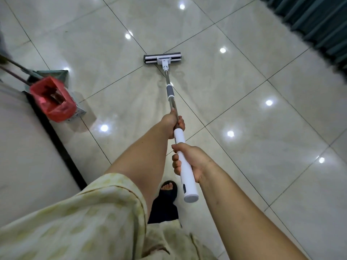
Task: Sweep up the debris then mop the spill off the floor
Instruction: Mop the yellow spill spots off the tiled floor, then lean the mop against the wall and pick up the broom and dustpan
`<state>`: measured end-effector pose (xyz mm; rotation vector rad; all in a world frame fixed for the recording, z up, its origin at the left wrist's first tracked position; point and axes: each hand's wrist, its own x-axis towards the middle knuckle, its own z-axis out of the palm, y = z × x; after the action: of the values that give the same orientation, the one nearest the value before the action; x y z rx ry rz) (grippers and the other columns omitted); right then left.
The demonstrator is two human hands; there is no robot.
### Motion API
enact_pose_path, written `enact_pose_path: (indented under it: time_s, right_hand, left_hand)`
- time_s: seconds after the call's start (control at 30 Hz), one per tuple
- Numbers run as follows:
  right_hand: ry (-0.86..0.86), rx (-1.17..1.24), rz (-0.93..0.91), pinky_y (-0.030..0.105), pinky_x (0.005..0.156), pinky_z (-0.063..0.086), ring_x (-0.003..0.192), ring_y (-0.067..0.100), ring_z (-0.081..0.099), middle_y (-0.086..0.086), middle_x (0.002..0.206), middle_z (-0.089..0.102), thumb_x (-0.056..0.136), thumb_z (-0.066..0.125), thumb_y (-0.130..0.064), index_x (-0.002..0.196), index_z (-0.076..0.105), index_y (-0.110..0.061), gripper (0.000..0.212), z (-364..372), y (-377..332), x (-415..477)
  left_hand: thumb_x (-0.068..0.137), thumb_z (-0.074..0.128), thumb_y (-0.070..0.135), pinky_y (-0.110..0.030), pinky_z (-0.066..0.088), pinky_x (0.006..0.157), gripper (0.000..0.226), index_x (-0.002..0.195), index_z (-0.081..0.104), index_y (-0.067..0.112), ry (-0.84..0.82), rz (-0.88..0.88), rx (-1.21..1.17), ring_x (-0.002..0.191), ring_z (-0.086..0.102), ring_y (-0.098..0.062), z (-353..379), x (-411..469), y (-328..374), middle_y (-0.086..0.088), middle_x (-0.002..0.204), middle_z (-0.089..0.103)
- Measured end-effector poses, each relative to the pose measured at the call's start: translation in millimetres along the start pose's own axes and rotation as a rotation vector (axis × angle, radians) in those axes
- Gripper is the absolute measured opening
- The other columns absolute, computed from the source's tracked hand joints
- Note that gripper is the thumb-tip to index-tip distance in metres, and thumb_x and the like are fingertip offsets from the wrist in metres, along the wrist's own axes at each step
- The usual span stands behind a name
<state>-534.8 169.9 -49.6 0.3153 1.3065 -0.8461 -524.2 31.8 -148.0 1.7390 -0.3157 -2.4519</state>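
A flat mop stretches away from me across the glossy tiled floor point(244, 128). Its grey and white head point(162, 58) lies flat on the tiles near the middle top of the view. The metal pole with a grey collar point(170, 90) runs back to a white handle point(185, 166). My left hand point(172, 122) grips the pole where metal meets white. My right hand point(191, 162) grips the white handle lower down, nearer my body. Faint wet streaks point(161, 85) show on the tiles around the pole, just behind the head.
At the left stands a small bin lined with a red bag point(52, 99). A green dustpan point(54, 75) and long handles point(15, 70) lie behind it. A white wall with a dark base strip point(56, 139) runs along the left. Dark curtains point(315, 21) hang top right. My sandalled foot point(168, 192) is below the handle.
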Motion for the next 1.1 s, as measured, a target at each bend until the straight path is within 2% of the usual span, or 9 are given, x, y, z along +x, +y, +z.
enact_pose_path:
  time_s: [0.2,0.43,0.57,0.67,0.73,0.8,0.9,0.97,1.1]
  right_hand:
    - [0.018,0.084,-0.017,0.016,0.035,0.034,0.036,0.012,0.039,0.002,0.056,0.045,0.087,0.056,-0.01,0.082,0.051,-0.01,0.007,-27.0,75.8,-50.1]
    - [0.042,0.096,-0.019,0.016,0.036,0.033,0.036,0.012,0.039,0.002,0.054,0.045,0.089,0.055,-0.009,0.075,0.05,-0.008,0.015,-86.9,212.6,-141.2]
    - [0.058,0.091,-0.026,0.017,0.039,0.034,0.038,0.011,0.038,0.002,0.051,0.045,0.09,0.053,-0.007,0.07,0.052,-0.007,0.019,-125.8,273.0,-199.9]
    - [0.036,0.103,-0.03,0.014,0.035,0.036,0.033,0.01,0.04,0.002,0.049,0.045,0.092,0.052,-0.009,0.073,0.05,-0.007,0.019,-141.3,300.0,-228.3]
    - [-0.009,0.145,-0.054,0.015,0.034,0.037,0.032,0.011,0.041,0.003,0.052,0.044,0.094,0.051,-0.011,0.081,0.05,-0.006,0.014,-147.5,305.2,-245.0]
    - [-0.082,0.204,-0.105,0.017,0.034,0.04,0.033,0.013,0.043,0.005,0.058,0.043,0.094,0.052,-0.016,0.095,0.05,-0.01,0.007,-148.4,297.2,-266.2]
    - [-0.142,0.177,-0.229,0.021,0.037,0.046,0.036,0.017,0.049,0.006,0.056,0.052,0.096,0.05,-0.035,0.1,0.051,-0.011,0.024,-146.2,274.5,-304.2]
    - [-0.104,0.026,-0.379,0.023,0.041,0.048,0.041,0.021,0.051,0.009,0.057,0.056,0.098,0.046,-0.04,0.094,0.054,-0.006,0.035,-143.3,256.3,-325.5]
    - [0.124,-0.201,-0.686,0.038,0.051,0.056,0.051,0.027,0.057,0.015,0.073,0.057,0.098,0.04,-0.023,0.107,0.056,0.001,0.03,-133.0,210.9,-354.8]
  left_hand:
    - [0.098,0.04,0.049,-0.01,0.029,0.037,0.045,0.075,0.038,0.011,-0.041,-0.01,0.048,0.03,0.032,-0.01,-11.3,-46.9,-78.6,0.001,0.062,0.035]
    - [0.091,0.047,0.059,-0.012,0.03,0.037,0.049,0.08,0.036,0.013,-0.08,-0.012,0.133,0.033,0.033,-0.009,-33.2,-105.2,-236.5,0.001,0.06,0.036]
    - [0.098,0.043,0.046,-0.012,0.031,0.037,0.038,0.084,0.035,0.012,-0.081,0.005,0.139,0.032,0.034,-0.011,-32.1,-142.1,-319.9,-0.001,0.062,0.037]
    - [0.1,0.038,0.04,-0.012,0.033,0.038,0.034,0.083,0.035,0.011,-0.06,0.03,0.19,0.032,0.035,-0.011,-26.1,-173.5,-354.7,-0.002,0.062,0.037]
    - [0.101,0.03,0.033,-0.016,0.038,0.041,0.033,0.08,0.038,0.009,-0.037,0.061,0.263,0.034,0.039,-0.014,-18.5,-197.7,-363.9,-0.004,0.058,0.04]
    - [0.102,0.026,0.037,-0.025,0.045,0.049,0.045,0.074,0.043,0.005,-0.049,0.06,0.355,0.044,0.047,-0.019,-7.5,-221.3,-360.8,-0.006,0.05,0.048]
    - [0.102,0.032,0.031,-0.023,0.045,0.043,0.043,0.073,0.048,0.004,-0.056,0.073,0.568,0.043,0.054,-0.021,12.1,-257.0,-338.8,-0.009,0.045,0.055]
    - [0.1,0.035,0.021,-0.02,0.046,0.039,0.035,0.074,0.05,0.003,-0.1,0.074,0.689,0.042,0.054,-0.022,26.6,-281.0,-318.6,-0.011,0.047,0.056]
    - [0.092,0.036,0.008,-0.025,0.048,0.042,0.029,0.065,0.047,0.007,-0.231,0.055,0.729,0.043,0.052,-0.022,55.5,-314.1,-273.8,-0.01,0.049,0.049]
